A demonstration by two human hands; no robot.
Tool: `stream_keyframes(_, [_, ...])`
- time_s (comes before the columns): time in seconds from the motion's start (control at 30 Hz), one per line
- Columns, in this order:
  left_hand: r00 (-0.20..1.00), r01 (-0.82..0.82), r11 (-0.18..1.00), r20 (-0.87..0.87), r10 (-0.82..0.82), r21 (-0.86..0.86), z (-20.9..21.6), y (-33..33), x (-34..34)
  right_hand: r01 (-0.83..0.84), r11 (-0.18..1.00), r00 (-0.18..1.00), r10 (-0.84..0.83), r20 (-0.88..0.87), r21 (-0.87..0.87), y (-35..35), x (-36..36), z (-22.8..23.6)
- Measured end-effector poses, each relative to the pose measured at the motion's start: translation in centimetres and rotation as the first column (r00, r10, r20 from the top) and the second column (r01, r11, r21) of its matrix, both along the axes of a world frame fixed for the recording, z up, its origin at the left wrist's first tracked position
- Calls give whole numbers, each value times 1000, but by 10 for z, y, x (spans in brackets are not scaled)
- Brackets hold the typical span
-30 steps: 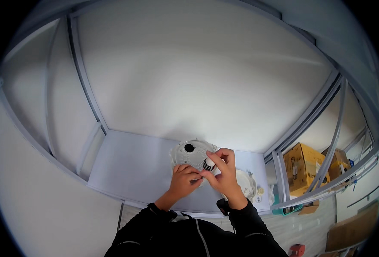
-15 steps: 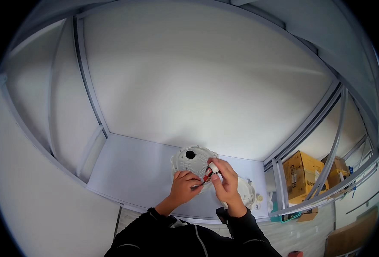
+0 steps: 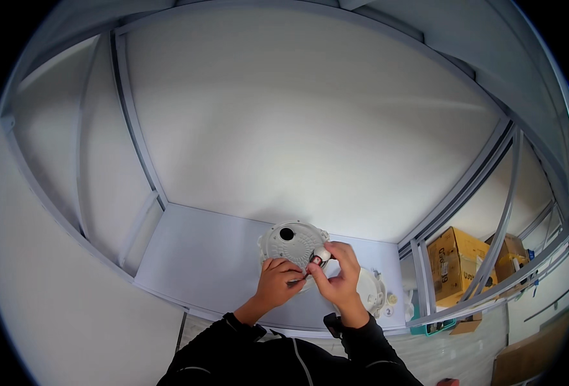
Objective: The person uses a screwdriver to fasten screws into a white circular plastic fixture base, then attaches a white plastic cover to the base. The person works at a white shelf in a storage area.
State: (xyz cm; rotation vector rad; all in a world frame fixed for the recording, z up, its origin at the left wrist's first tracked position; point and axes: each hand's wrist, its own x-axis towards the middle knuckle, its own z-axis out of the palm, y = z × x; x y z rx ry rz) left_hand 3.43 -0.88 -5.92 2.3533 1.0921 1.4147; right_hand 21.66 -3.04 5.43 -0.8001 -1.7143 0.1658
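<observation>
Between the thumb and fingers of my right hand [image 3: 341, 276] is a small white round part [image 3: 323, 253] with a red and dark side. My left hand [image 3: 278, 281] is closed just beside it, its fingertips pinched on something thin and dark that I cannot make out. Both hands work over the near edge of a white round housing [image 3: 296, 242], which has a black round hole and a ribbed face. Partly behind my right hand lies a second white round piece [image 3: 369, 291] with lugs on its rim.
The pale bench top [image 3: 197, 251] ends at a tall white back panel [image 3: 310, 128]. Small pale parts [image 3: 392, 299] lie near the bench's right end. Past the grey frame posts stand a yellow cardboard box [image 3: 455, 264] and a teal bin [image 3: 436, 327].
My right hand has turned the small white part slightly and shifted a little to the right, so its red side shows differently. The left hand stays nearly in place.
</observation>
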Motion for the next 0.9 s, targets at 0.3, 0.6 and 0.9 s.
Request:
stream_keyframes(0.3, [1000, -6, 1000, 7, 6, -4, 1, 0, 2, -162, 981, 972, 140, -187, -106, 3, -5, 2])
stream_keyframes(0.6, [1000, -19, 1000, -1, 19, -5, 1, 1, 3, 24, 999, 995, -28, 98, 40, 5, 6, 12])
stream_keyframes(0.9, [1000, 0, 1000, 7, 0, 6, 1, 2, 1, -3, 1000, 989, 3, 149, 3, 8, 9, 13])
